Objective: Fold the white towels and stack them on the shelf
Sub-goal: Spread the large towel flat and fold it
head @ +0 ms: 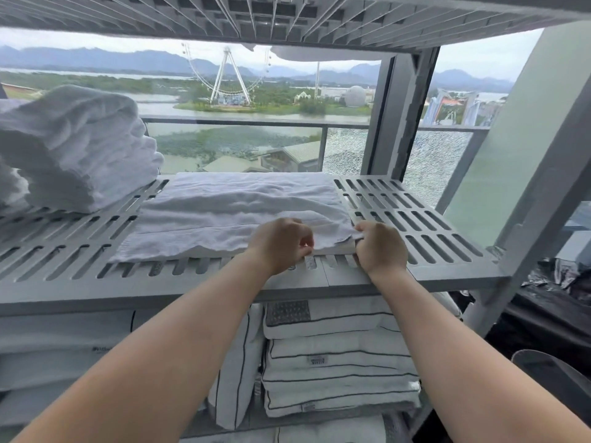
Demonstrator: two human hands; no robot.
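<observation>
A white towel (pixel 230 206) lies spread flat on the grey slotted shelf (pixel 415 225). My left hand (pixel 281 244) pinches its near edge, fingers curled around the cloth. My right hand (pixel 380 247) grips the towel's near right corner just beside it. Both hands sit at the shelf's front edge, a short gap between them. A stack of folded white towels (pixel 76 148) stands at the shelf's left end, apart from the flat towel.
Folded white bedding with dark piping (pixel 335 362) fills the lower shelf. Another slotted shelf (pixel 287 17) hangs close overhead. A grey upright post (pixel 543 187) stands at the right. Behind the shelf is a window with a balcony rail (pixel 256 119).
</observation>
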